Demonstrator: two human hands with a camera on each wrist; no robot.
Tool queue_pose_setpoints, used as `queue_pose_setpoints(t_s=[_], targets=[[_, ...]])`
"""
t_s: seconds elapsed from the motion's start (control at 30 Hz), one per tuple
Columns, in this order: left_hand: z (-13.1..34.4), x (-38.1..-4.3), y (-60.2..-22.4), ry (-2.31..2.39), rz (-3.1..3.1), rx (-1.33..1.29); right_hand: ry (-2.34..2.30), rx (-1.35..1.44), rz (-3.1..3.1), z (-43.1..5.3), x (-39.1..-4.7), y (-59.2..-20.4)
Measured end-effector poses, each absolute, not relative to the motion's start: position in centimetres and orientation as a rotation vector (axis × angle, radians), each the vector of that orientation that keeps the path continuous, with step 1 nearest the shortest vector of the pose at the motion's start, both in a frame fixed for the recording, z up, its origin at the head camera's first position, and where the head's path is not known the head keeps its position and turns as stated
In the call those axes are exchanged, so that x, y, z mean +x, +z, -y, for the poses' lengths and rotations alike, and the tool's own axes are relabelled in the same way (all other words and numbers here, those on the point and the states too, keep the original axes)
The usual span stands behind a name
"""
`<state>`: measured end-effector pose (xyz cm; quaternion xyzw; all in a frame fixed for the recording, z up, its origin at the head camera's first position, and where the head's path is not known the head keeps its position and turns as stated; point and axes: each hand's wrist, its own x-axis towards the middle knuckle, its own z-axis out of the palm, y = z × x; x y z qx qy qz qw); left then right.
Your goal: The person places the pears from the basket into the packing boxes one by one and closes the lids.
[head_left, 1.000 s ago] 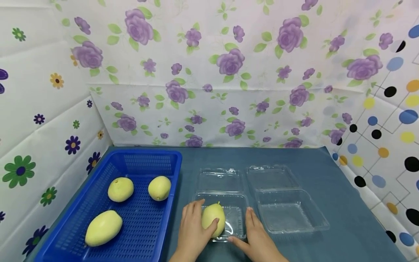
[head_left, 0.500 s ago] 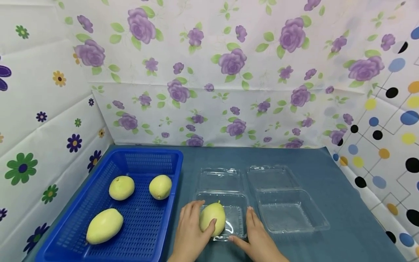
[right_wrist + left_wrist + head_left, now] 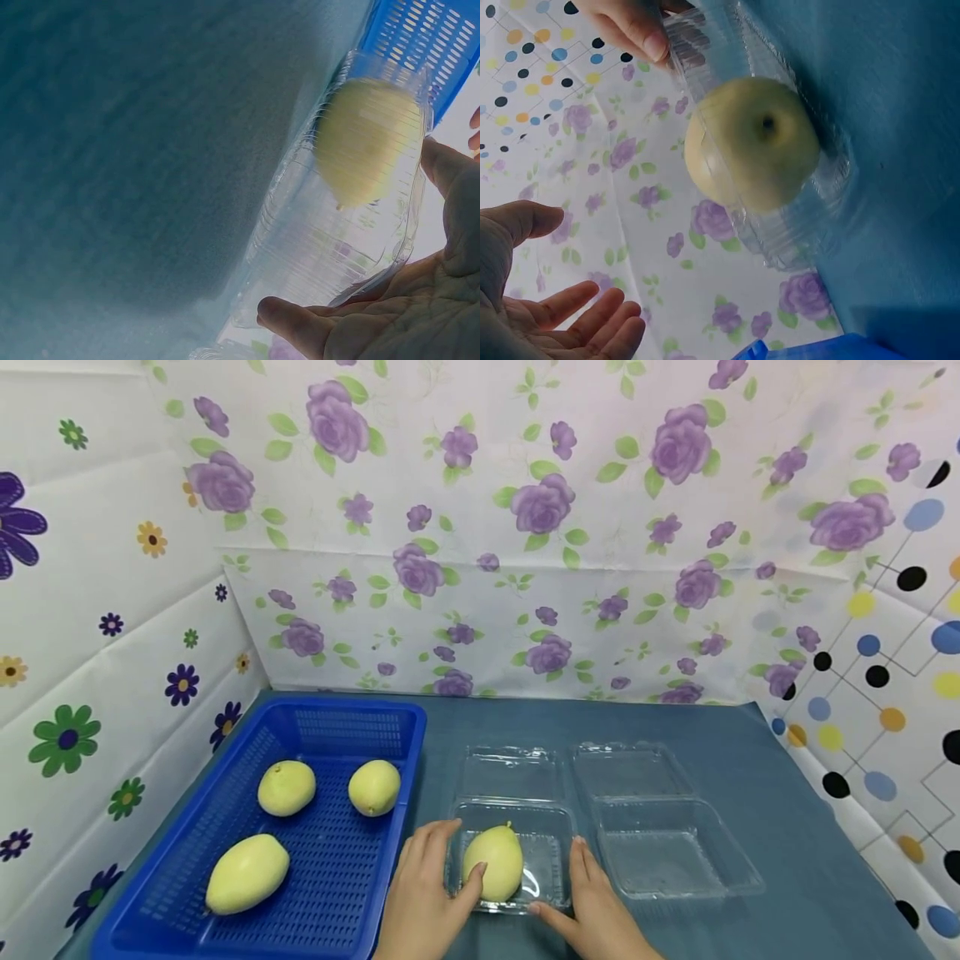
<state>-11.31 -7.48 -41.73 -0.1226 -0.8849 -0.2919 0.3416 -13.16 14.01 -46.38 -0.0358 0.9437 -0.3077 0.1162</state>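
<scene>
Teal cloth [image 3: 825, 877] covers the work surface, backed by a white sheet printed with purple roses [image 3: 487, 618], with a daisy-printed white sheet [image 3: 75, 568] on the left and a white sheet of coloured dots and lines [image 3: 900, 727] on the right. On the cloth, a pale yellow, rounded fruit with a short stem [image 3: 492, 864] sits in the left half of a clear plastic clamshell container [image 3: 549, 852], whose lid [image 3: 512, 774] lies folded back behind it. Beside the fruit is the person's left hand [image 3: 425, 893], its fingers and thumb spread, holding nothing; the left wrist view shows it apart from fruit and container. The right hand [image 3: 600, 902] touches the container's near right corner, thumb at the front edge and straight fingers along the side. Just to the right lies a second clear plastic clamshell [image 3: 663, 860], its lid [image 3: 632, 772] also folded back. To the left, a blue perforated plastic basket [image 3: 322, 868] holds three more pale yellow fruits: one farther back on the left [image 3: 287, 788], another by the right wall [image 3: 374, 788] and an elongated one nearer the front [image 3: 247, 874].
</scene>
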Motion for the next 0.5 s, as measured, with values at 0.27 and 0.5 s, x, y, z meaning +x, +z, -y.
queue_pose_setpoints(t_s=[0.27, 0.5], targets=[[8.2, -11.2, -41.3, -0.8, 2.268, -0.356, -0.906, -0.101, -2.762, -14.1, -13.2, -46.4], [8.8, -11.0, -40.7, -0.791, 2.284, -0.308, -0.907, -0.1, -2.756, -14.1, -13.1, -46.4]])
